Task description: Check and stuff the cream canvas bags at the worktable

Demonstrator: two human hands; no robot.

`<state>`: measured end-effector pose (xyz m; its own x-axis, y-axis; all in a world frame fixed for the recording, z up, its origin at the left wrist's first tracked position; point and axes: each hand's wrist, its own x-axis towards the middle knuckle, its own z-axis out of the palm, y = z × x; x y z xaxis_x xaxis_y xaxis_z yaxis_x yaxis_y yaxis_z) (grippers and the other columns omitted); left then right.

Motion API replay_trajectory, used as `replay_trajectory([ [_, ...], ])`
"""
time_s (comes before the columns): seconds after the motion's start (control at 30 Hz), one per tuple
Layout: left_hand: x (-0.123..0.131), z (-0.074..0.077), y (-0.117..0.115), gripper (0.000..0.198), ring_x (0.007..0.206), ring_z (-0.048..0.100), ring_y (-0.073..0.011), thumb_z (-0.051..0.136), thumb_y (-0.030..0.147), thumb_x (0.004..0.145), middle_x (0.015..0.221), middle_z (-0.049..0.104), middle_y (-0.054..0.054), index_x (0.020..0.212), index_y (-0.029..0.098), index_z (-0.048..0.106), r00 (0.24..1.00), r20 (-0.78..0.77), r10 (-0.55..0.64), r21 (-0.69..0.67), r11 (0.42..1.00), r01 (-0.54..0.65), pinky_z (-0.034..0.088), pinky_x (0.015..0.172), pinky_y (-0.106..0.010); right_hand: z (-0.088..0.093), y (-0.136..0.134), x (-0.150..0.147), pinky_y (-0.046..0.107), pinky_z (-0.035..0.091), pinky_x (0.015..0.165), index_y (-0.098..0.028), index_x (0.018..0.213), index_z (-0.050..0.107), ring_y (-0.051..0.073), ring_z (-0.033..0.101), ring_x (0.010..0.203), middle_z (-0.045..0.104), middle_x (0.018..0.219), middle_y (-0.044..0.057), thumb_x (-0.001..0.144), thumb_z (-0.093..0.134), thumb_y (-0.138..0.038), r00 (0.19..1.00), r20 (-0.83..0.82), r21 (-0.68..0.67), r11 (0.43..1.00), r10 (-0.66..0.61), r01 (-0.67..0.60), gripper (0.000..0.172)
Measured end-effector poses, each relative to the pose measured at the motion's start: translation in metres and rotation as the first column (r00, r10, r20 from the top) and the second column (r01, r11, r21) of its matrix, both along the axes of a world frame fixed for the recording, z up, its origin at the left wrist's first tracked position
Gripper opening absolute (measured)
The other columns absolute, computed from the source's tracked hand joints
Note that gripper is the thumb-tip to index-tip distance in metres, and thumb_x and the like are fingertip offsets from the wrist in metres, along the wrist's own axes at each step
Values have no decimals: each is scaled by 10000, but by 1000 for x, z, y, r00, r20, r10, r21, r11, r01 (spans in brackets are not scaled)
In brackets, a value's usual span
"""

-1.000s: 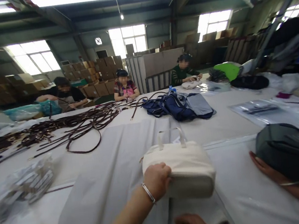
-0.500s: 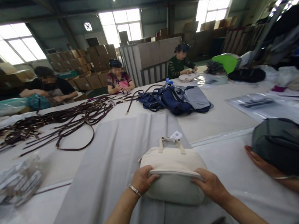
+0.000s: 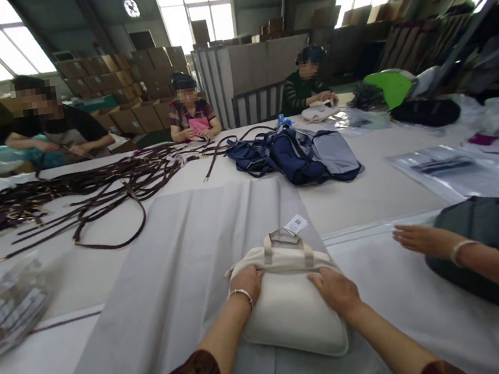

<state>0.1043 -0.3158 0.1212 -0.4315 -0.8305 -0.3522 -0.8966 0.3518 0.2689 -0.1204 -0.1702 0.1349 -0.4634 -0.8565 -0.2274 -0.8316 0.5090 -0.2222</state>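
Observation:
A cream handbag (image 3: 294, 313) lies in front of me on grey sheeting, its two short handles pointing away from me. A white tag (image 3: 296, 224) with a printed code hangs by the handles. My left hand (image 3: 248, 286) grips the bag's upper left side, thumb on the front panel and fingertips partly hidden. On the upper right side, my right hand (image 3: 335, 291) holds the fabric in the same way, below the handle's base. The bag's back and underside are hidden.
At right, a co-worker's hand (image 3: 426, 240) reaches over a dark green bag (image 3: 491, 247). Navy bags (image 3: 293, 153) lie further up the table. Brown straps (image 3: 106, 184) are heaped at left, near plastic-wrapped items (image 3: 10, 304). Several people sit along the far side.
My hands have shifted from the bag's near zipped edge up toward its handles, and its front panel now faces up. The co-worker's hand has moved from the dark bag's side to above it.

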Motion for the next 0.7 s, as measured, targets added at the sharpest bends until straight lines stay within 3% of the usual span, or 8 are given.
replay_trajectory([
  [0.1, 2, 0, -1, 447, 1003, 710, -301, 358, 467, 999, 1043, 752, -159, 1024, 165, 687, 1000, -1, -4, -6, 1000, 4, 545, 867, -410, 17, 4, 23, 479, 431, 1075, -148, 1233, 641, 317, 588, 1244, 670, 1290, 183, 976, 475, -360, 973, -84, -207, 952, 213, -226, 372],
  [0.17, 2, 5, 0, 442, 988, 713, -302, 353, 451, 1005, 1027, 752, -160, 1025, 157, 682, 1000, -14, -17, -22, 1000, 17, 549, 855, -415, 16, 6, 41, 527, 308, 1194, -176, 1411, 527, 323, 415, 1428, 517, 1502, 150, 973, 485, -351, 897, -149, -340, 830, 417, -442, 473],
  [0.23, 0, 16, 4, 431, 979, 713, -308, 351, 423, 1009, 1008, 748, -170, 1031, 142, 677, 999, -25, -32, -46, 998, 31, 551, 854, -427, 2, 7, 56, 564, 272, 1217, -177, 1503, 413, 330, 333, 1484, 430, 1572, 140, 966, 490, -354, 820, -132, -338, 753, 556, -565, 571],
  [0.33, -5, 34, 17, 374, 1127, 657, -331, 348, 280, 1000, 1135, 706, -207, 1115, 116, 664, 995, -45, -89, -113, 990, 84, 508, 977, -484, -29, 5, 67, 590, 269, 1222, -132, 1558, 281, 349, 279, 1508, 317, 1621, 159, 951, 507, -367, 787, 14, -205, 772, 617, -601, 690],
  [0.4, -6, 38, 31, 389, 1354, 498, -313, 365, 225, 987, 1376, 599, -179, 1289, 158, 602, 966, -112, -234, -170, 962, 213, 385, 1142, -501, -42, 2, 67, 596, 228, 1241, -151, 1580, 197, 338, 211, 1533, 224, 1653, 140, 967, 480, -367, 794, 73, -163, 793, 603, -587, 709],
  [0.53, 3, 20, 54, 668, 1509, 262, -321, 508, 483, 958, 1612, 348, -99, 1549, 249, 302, 799, -238, -553, -162, 833, 528, 238, 1243, -561, -36, 3, 53, 546, 188, 1270, -181, 1590, 133, 305, 173, 1546, 214, 1657, 120, 995, 435, -434, 743, 120, -211, 748, 658, -629, 714],
  [0.6, 10, 8, 57, 818, 1512, 241, -353, 565, 546, 916, 1642, 251, -99, 1578, 255, 183, 792, -200, -577, -107, 816, 567, 228, 1234, -620, -26, 9, 40, 529, 175, 1275, -180, 1591, 99, 308, 169, 1546, 207, 1658, 123, 980, 455, -500, 696, 136, -221, 706, 705, -673, 776],
  [0.7, 21, -4, 48, 863, 1518, 208, -357, 598, 472, 911, 1652, 161, -44, 1571, 325, 61, 786, -131, -604, -105, 797, 595, 227, 1225, -661, -19, 21, 15, 529, 170, 1268, -210, 1591, 57, 321, 199, 1538, 189, 1661, 111, 940, 529, -521, 668, 97, -222, 670, 738, -708, 862],
])
